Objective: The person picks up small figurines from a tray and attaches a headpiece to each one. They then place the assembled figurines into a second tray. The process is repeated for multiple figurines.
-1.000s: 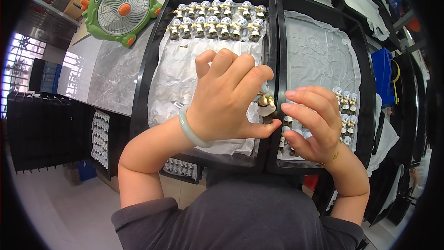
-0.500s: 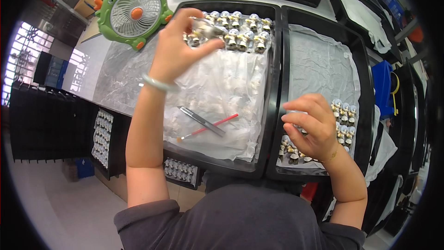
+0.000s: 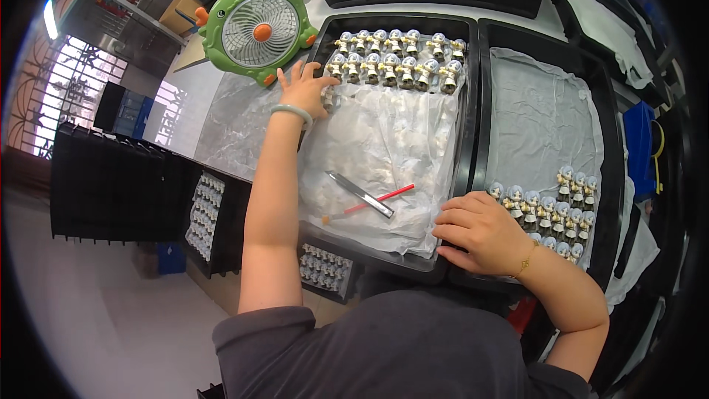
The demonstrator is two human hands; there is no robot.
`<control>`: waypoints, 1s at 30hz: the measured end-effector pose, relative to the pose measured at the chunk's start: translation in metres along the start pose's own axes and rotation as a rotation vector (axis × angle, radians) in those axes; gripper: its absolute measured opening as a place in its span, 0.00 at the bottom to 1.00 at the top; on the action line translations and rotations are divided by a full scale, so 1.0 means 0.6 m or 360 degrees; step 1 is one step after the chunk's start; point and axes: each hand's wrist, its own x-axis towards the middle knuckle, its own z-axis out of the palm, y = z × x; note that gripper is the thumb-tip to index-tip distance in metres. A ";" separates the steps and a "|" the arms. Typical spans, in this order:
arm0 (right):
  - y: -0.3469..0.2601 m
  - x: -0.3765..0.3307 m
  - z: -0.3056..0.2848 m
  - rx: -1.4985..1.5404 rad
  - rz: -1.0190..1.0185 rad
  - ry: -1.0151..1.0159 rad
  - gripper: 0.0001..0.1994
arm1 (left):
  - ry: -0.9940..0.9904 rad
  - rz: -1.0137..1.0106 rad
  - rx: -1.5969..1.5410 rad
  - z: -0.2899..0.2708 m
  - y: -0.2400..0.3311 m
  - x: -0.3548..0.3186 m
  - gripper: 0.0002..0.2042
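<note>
- The left hand (image 3: 304, 94) reaches over the left edge of the left tray (image 3: 467, 133), fingers spread; the thumb side is close against a small figurine (image 3: 329, 97). The view is small there, so I cannot tell whether it grips the piece or only touches it.
- That figurine sits just below the left end of the nearer figurine row (image 3: 408, 72), beside the tray wall. A light hold at the sturdy base looks kinder to it than pressure on slender parts.
- Best to keep it upright until it stands firm, then open the fingers before lifting, so that neighbours are not brushed.
- The white paper liner (image 3: 354, 140) is creased; a smooth patch should give a steadier footing.
- The right hand (image 3: 484, 233) lies well apart from the left, over the divider between the trays, fingers loosely bent and nothing visible between them. It needs care around the right-tray figurines (image 3: 546, 210) just beside it.
- A slim silver tool (image 3: 360, 193) and a red-handled brush (image 3: 399, 191) lie crossed on the liner; a wrist path that stays clear of both seems wise.
</note>
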 end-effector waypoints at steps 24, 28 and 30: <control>0.008 -0.043 0.048 -0.0093 0.0050 -0.0072 0.21 | -0.0468 0.1595 -0.0455 -0.049 0.642 -0.006 0.20; 0.018 -0.044 0.058 -0.0119 -0.0004 0.0040 0.20 | -0.0665 0.1592 -0.0378 -0.040 0.638 0.025 0.22; 0.018 -0.048 0.050 -0.0103 0.0033 -0.0025 0.20 | -0.0653 0.1480 -0.0646 -0.058 0.603 0.030 0.19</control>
